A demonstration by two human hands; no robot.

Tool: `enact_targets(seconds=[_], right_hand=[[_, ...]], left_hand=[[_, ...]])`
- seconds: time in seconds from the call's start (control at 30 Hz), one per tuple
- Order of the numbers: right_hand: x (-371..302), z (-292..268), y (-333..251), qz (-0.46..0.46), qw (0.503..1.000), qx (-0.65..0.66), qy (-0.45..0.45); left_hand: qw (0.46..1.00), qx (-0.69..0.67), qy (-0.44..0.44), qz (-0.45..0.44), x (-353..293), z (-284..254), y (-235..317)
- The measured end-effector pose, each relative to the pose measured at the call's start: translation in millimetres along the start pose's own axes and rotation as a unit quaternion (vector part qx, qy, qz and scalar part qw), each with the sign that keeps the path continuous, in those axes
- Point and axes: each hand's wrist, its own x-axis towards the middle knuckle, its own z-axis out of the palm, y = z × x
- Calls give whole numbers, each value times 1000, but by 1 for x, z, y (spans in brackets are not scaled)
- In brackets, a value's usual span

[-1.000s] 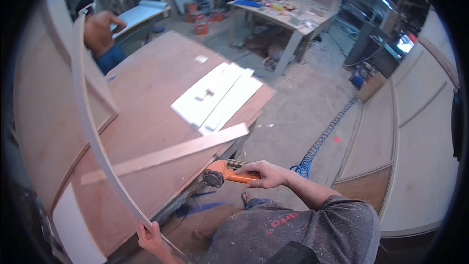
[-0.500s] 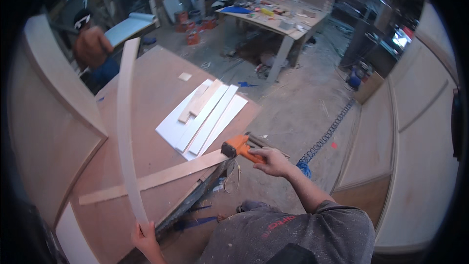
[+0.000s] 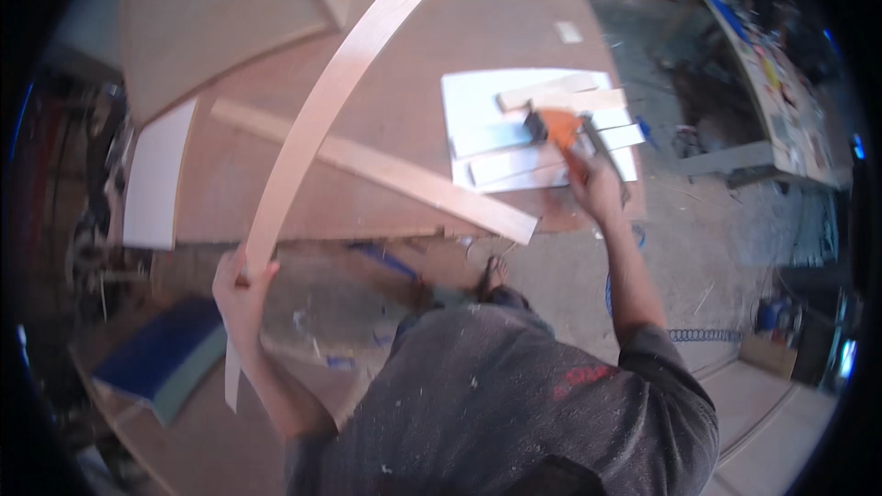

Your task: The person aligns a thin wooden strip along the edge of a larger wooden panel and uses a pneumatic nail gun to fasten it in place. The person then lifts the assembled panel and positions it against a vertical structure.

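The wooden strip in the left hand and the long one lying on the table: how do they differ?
The held strip is gripped by the left hand; the lying strip rests on the table. The held strip runs past the picture's upper edge, while both ends of the lying strip show. Both are long, narrow and pale.

White board, wooden strip on tabletop.

I take this for a woodworking workshop: beyond the 2 hands lies a broad wooden worktable, 1 long wooden strip runs through the left hand, and the right hand grips an orange tool by white boards. Right of it I see a cluttered bench and, lower, a coiled hose.
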Motion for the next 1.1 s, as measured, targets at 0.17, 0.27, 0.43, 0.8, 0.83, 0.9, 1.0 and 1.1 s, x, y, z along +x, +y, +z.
enact_targets(seconds=[0.17, 0.27, 0.43, 0.8, 0.83, 0.9, 1.0, 1.1], right_hand=[[90, 14, 8, -87, 995, -41, 22], [116, 21, 22, -108, 993, -34, 34], [79, 26, -12, -187, 955, -164, 161], [-72, 39, -34, -212, 959, -45, -184], [-70, 37, -39, -219, 955, -52, -194], [-71, 42, -36, -235, 951, -70, -190], [-76, 75, -14, -237, 959, -89, -132], [-74, 86, -13, -280, 955, -70, -71]], left_hand=[[999, 24, -28, -14, -33, 13, 29], [999, 20, -44, -22, -43, 26, 45], [995, -11, -73, -71, -50, 36, 44], [986, 13, -156, 63, 21, 42, 12], [984, 11, -155, 83, 23, 41, 5], [984, 18, -175, 19, 30, 41, 16], [979, 39, -198, -8, 48, 42, 13], [975, 67, -209, 30, 56, 40, -2]])
